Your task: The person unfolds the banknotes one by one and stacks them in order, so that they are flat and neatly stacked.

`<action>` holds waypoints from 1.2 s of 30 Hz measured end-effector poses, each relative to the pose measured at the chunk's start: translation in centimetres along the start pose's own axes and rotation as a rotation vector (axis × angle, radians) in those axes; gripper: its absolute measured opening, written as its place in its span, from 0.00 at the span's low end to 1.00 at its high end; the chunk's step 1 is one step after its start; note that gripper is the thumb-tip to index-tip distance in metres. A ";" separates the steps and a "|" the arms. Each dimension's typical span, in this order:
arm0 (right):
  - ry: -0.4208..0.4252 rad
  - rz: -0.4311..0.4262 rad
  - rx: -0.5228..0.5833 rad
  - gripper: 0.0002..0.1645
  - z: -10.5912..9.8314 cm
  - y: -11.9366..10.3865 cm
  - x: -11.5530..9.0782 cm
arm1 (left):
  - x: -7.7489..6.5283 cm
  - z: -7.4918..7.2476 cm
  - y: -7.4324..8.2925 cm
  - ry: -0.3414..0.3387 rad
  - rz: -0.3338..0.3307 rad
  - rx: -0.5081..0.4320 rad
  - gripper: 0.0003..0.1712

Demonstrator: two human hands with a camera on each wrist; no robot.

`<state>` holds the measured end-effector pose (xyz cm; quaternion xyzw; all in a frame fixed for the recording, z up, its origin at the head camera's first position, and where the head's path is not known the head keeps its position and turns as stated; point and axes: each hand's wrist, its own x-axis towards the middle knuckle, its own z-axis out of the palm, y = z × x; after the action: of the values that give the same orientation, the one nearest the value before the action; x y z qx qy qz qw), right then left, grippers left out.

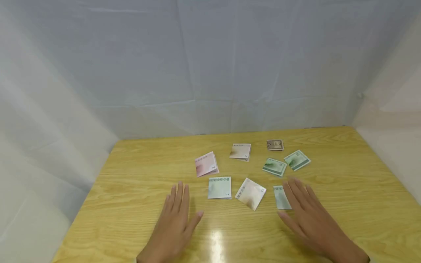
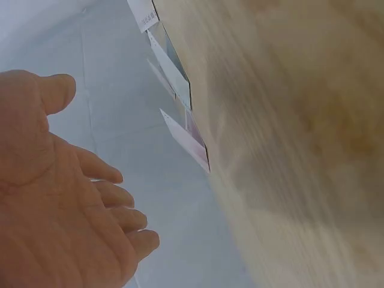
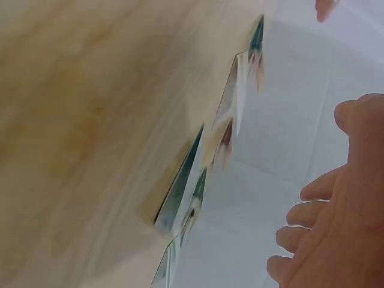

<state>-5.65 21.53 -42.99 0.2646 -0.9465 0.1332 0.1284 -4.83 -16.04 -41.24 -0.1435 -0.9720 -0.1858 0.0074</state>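
Note:
Several folded banknotes lie spread over the wooden table. My left hand (image 1: pixel 174 219), fingers straight and thumb out, hovers at the front left, holding nothing. Nearest it is a blue-green note (image 1: pixel 219 187), with a pink note (image 1: pixel 206 164) behind. My right hand (image 1: pixel 310 219), also straight-fingered and holding nothing, overlaps another blue-green note (image 1: pixel 281 197) in the head view and partly hides it. Between the hands lies a tilted brownish note (image 1: pixel 251 194). Beyond the right fingertips are two green notes, one flatter (image 1: pixel 275 167) and one turned (image 1: pixel 297 160). Both wrist views show the palms above the tabletop.
Farther back lie a pale brown folded note (image 1: pixel 240 151) and a small dark brown note (image 1: pixel 275 145). The wooden table (image 1: pixel 131 190) is bounded by a white cloth backdrop (image 1: pixel 210 73) behind and at both sides. Light glares off its front middle.

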 end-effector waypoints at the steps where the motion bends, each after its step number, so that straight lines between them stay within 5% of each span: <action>1: -0.017 0.001 0.023 0.46 0.0 -0.1 0.4 | 0.3 -0.2 -0.1 -0.019 -0.001 -0.007 0.45; 7: -0.109 0.010 0.216 0.44 0.1 -0.5 3.1 | 2.7 -0.9 -1.0 -0.091 0.017 -0.038 0.45; 20: -0.293 0.092 0.625 0.46 1.4 -2.1 9.6 | 6.9 -1.1 -2.5 -0.103 0.002 -0.201 0.38; 28: -0.333 0.098 0.707 0.49 3.3 -2.7 13.3 | 8.8 -0.2 -2.7 -0.117 0.013 -0.304 0.36; 36: -0.392 0.237 0.878 0.46 5.0 -3.0 16.3 | 10.0 0.5 -2.6 -0.137 0.043 -0.321 0.32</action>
<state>-18.36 9.88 -41.96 0.2043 -0.8308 0.4809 -0.1918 -15.08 -15.43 -41.93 -0.1759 -0.9248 -0.3282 -0.0778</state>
